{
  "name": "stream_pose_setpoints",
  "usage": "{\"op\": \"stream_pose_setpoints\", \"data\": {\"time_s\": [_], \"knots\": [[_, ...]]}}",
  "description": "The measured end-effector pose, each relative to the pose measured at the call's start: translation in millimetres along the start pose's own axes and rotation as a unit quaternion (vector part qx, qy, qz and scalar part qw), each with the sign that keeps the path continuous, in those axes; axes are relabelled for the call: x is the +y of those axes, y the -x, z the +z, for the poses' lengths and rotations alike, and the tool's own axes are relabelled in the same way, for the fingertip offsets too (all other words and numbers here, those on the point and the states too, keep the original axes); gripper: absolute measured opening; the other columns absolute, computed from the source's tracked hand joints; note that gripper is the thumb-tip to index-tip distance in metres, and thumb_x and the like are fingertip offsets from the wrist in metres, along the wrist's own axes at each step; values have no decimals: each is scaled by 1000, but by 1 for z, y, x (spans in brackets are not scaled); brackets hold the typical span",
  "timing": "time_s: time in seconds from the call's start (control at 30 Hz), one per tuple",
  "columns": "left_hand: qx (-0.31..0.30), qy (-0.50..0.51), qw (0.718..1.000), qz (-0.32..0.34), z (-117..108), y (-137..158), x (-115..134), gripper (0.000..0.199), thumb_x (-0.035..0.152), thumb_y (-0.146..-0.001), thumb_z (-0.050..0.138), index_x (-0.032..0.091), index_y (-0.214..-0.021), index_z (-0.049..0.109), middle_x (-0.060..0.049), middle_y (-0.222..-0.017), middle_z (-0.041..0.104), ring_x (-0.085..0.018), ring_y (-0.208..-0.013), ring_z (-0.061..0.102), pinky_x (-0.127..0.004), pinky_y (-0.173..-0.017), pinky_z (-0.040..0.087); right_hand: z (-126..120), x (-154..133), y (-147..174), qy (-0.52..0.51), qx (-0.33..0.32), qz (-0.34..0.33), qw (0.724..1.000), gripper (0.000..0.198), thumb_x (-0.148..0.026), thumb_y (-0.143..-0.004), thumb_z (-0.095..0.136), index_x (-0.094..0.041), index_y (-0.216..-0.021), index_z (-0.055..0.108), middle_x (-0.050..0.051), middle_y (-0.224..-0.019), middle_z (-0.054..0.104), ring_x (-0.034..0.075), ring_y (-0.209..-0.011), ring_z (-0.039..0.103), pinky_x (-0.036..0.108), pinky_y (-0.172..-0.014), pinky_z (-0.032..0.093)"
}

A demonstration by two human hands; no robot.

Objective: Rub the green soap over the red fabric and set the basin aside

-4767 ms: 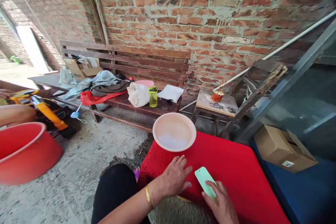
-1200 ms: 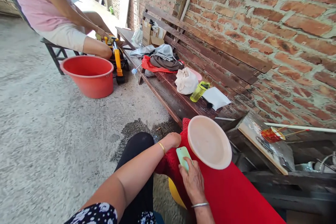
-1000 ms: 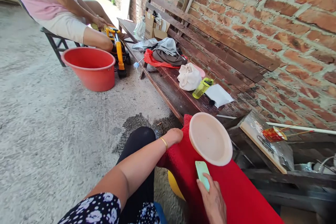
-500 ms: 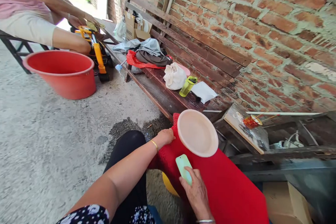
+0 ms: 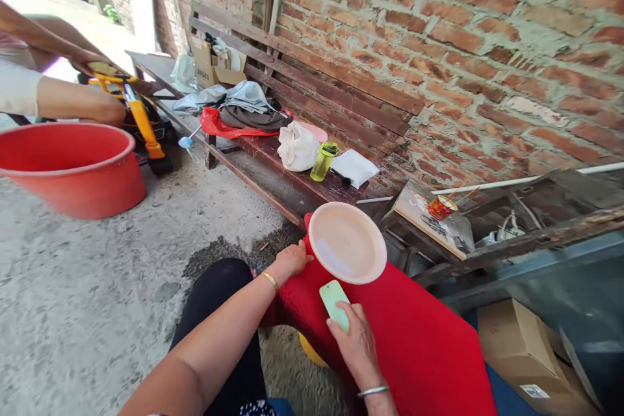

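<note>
My left hand [image 5: 292, 259] grips the near-left edge of the red cloth [image 5: 419, 344], fingers curled on the fabric. My right hand [image 5: 355, 344] pins one green scraper [image 5: 334, 302] flat under its fingertips, just below the one pale plate [image 5: 347, 242]. One red basin [image 5: 68, 166] sits far left; bare cloth lies open rightward.

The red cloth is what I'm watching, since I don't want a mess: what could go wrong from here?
The pale plate lies on the red cloth near its far end, so it might slide off if the left hand, gripping the cloth's edge, tugs. The right hand presses a green brush just beside the plate and could knock it.
</note>
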State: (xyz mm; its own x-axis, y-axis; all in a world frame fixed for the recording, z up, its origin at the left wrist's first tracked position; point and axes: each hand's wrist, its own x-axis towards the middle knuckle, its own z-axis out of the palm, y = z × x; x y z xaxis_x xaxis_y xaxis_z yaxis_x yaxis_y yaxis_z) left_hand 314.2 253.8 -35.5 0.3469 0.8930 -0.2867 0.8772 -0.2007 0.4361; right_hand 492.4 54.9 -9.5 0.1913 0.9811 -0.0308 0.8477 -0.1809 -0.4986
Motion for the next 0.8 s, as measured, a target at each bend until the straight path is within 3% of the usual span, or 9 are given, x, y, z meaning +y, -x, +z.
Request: {"op": "stream_pose_setpoints", "data": {"time_s": [0.07,0.17,0.3,0.4,0.5,0.63,0.73,0.8], "knots": [[-20,2,1000,-8,-1,-2,2,67,51,-97,44,-1,-140,43,-32,-121,63,-40,-118,62,-48,-97,48,-4,21,4,-3,1,23,1000,38,-42,-79,56,-29,-113,67,4,-99,60,23,-98,63,34,-86,50],[-35,17,999,-30,4,-5,3,75,59,-94,45,3,-144,38,-31,-128,60,-40,-123,59,-47,-99,45,-25,85,31,-18,10,117,993,45,-47,-74,56,-29,-114,67,6,-105,62,26,-102,65,36,-89,52],[-15,43,997,-56,14,-8,1,72,59,-92,47,9,-142,39,-27,-128,60,-40,-122,59,-47,-98,45,-64,174,80,-4,103,251,963,51,-63,-69,51,-34,-108,66,10,-106,64,34,-108,65,47,-96,52],[-14,60,997,-50,17,-6,-4,64,57,-96,39,14,-143,38,-24,-130,58,-38,-118,62,-46,-96,45,-85,204,98,-4,147,288,946,50,-72,-68,47,-39,-102,64,11,-101,66,37,-102,67,50,-91,54],[-2,45,997,-62,20,-3,-7,59,52,-100,28,17,-147,35,-23,-131,57,-37,-118,62,-48,-95,45,-86,190,80,-17,169,270,948,53,-71,-75,44,-35,-108,64,10,-101,65,34,-100,67,46,-86,55],[49,0,997,-52,30,-1,-9,54,46,-102,24,16,-146,35,-21,-123,61,-35,-114,65,-47,-94,47,-59,130,15,36,134,156,978,45,-52,-88,44,-26,-119,64,8,-102,62,25,-99,65,34,-87,52],[77,-22,996,-46,37,-2,-11,50,43,-103,24,15,-141,39,-20,-119,63,-33,-109,67,-46,-93,47,-36,94,-29,46,114,116,986,35,-40,-86,54,-29,-117,66,6,-105,62,22,-101,63,31,-89,49],[84,-26,995,-47,39,-3,-13,47,41,-103,23,14,-136,42,-20,-117,64,-33,-107,68,-46,-93,48,-31,89,-40,40,113,116,986,35,-35,-81,62,-31,-115,68,5,-108,63,22,-106,63,31,-92,48]]}}
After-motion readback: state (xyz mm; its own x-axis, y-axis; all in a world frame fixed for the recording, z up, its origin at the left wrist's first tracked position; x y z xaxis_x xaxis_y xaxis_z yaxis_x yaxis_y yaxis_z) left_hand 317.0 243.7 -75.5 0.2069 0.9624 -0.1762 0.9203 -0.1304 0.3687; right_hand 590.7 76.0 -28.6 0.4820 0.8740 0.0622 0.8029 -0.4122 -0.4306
